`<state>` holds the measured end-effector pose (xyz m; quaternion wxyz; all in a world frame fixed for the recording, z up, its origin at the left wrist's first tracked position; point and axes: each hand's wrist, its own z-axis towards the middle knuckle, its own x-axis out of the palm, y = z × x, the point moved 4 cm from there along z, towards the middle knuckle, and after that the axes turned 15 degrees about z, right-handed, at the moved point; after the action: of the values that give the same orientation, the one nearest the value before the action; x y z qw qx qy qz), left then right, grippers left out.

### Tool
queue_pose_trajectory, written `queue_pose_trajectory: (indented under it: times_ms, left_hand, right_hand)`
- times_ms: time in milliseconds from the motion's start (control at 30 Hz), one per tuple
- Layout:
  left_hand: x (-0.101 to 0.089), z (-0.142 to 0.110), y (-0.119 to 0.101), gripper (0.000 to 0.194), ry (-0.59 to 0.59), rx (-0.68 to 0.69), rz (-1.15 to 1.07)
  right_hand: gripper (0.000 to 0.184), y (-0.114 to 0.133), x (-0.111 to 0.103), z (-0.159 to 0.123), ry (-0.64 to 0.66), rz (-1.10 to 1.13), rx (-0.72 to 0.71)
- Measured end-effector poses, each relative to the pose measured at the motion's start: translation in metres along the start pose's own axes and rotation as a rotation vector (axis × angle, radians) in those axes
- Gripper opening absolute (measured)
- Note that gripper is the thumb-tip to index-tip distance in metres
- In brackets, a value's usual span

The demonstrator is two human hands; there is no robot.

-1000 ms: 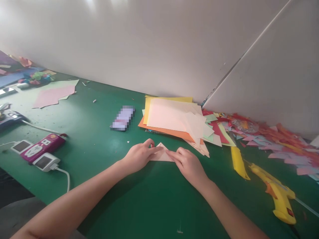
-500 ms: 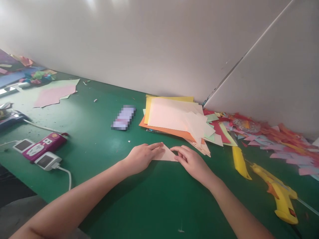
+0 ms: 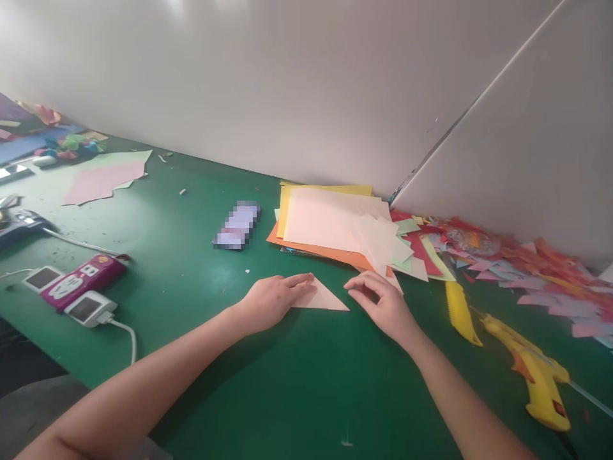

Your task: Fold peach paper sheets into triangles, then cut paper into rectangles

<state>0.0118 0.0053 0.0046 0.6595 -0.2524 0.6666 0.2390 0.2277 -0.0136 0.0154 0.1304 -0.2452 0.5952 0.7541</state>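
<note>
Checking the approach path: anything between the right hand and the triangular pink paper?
Nothing visible stands between the right hand and the triangular pink paper; only green tabletop shows in the gap. The left hand covers the paper's left part, and the paper stack lies beyond, off that path.

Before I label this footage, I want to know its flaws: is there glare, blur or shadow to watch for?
Head view: glare pales the green table at far left and spots the upper wall; the phone is masked in coarse pixels; the paper scraps at right look soft; a shadow lies beside the left forearm.
</note>
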Motion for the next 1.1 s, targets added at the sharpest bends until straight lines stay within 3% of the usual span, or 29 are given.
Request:
queue_pose_trajectory:
  times_ms: [33,133,233,333,533,700,867,1100]
  left_hand:
    - [-0.001,0.000,0.000,0.045,-0.005,-0.005,-0.022]
    - [-0.004,0.001,0.005,0.033,-0.026,-0.027,-0.165]
    - [-0.008,-0.001,0.017,0.028,-0.040,-0.070,-0.380]
    - [-0.013,-0.005,0.032,0.022,-0.011,-0.174,-0.507]
    - [-0.017,-0.016,0.042,0.023,0.204,-0.190,-0.523]
    - [-0.019,-0.017,0.040,0.022,0.167,-0.156,-0.427]
    - [-0.017,-0.018,0.039,0.028,0.210,-0.144,-0.418]
    - [-0.017,-0.019,0.039,0.012,0.197,-0.168,-0.402]
  right_hand:
    - [0.017,0.005,0.005,-0.001,-0.005,0.015,-0.068]
    - [0.024,0.018,0.024,-0.002,0.141,0.001,-0.216]
    - [0.030,0.023,0.032,-0.004,0.243,-0.050,-0.261]
    - [0.034,0.023,0.031,-0.005,0.257,-0.061,-0.261]
    - [0.043,0.022,0.035,-0.008,0.292,-0.099,-0.250]
    - [0.044,0.021,0.037,-0.009,0.298,-0.126,-0.246]
    - [0.044,0.018,0.037,-0.010,0.303,-0.130,-0.248]
    - [0.043,0.020,0.038,-0.009,0.308,-0.104,-0.251]
